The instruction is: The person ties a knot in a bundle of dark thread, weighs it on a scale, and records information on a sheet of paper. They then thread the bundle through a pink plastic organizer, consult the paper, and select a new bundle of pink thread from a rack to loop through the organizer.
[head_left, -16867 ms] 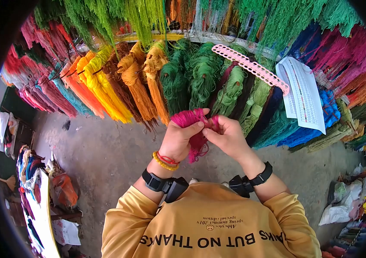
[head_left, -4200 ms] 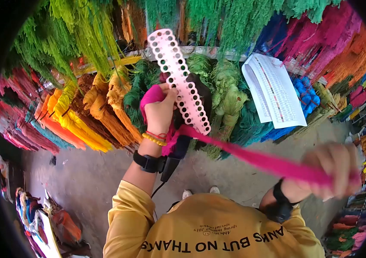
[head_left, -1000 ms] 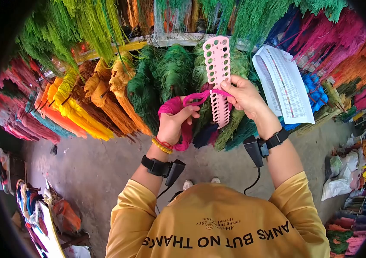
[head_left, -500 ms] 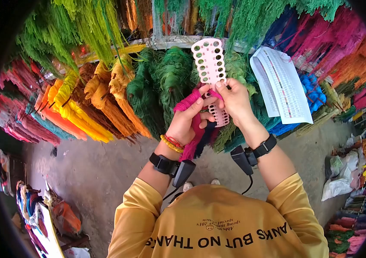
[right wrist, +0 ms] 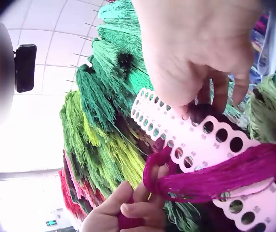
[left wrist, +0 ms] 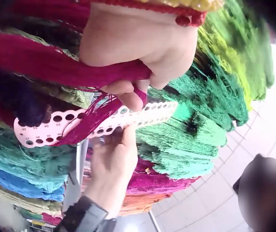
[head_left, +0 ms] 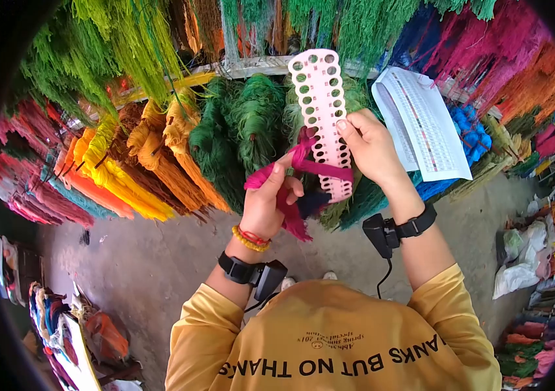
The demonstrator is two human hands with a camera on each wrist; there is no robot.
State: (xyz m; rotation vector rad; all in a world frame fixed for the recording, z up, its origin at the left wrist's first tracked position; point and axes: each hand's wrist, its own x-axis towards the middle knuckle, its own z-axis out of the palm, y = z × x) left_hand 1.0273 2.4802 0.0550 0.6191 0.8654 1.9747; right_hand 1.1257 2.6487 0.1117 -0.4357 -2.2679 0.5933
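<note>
My left hand (head_left: pixel 266 207) grips a hank of magenta yarn (left wrist: pixel 56 65), with a tail hanging below the hand. From there a magenta strand (right wrist: pixel 225 175) runs across the lower half of a long pink thread card (head_left: pixel 320 98) with scalloped, holed edges. My right hand (head_left: pixel 374 146) pinches the card's right edge, thumb on the near face; its other fingers go behind the card. In the right wrist view, a loop of yarn sits around a left finger beside the card's edge. Dark yarn (left wrist: pixel 29 106) hangs by the card's lower end.
Green hanks (head_left: pixel 258 124) hang on pegs behind my hands, with orange and yellow ones (head_left: pixel 98 166) leftward. A printed sheet (head_left: pixel 424 127) hangs at the right. More yarn (head_left: pixel 329 26) hangs overhead. White plastic bags (head_left: pixel 518 260) lie on the floor at right.
Earlier both hands held yarn and the card lay on the hanks; later my left hand held the card while my right drew yarn out. Since half a second ago, my hands have moved apart.
</note>
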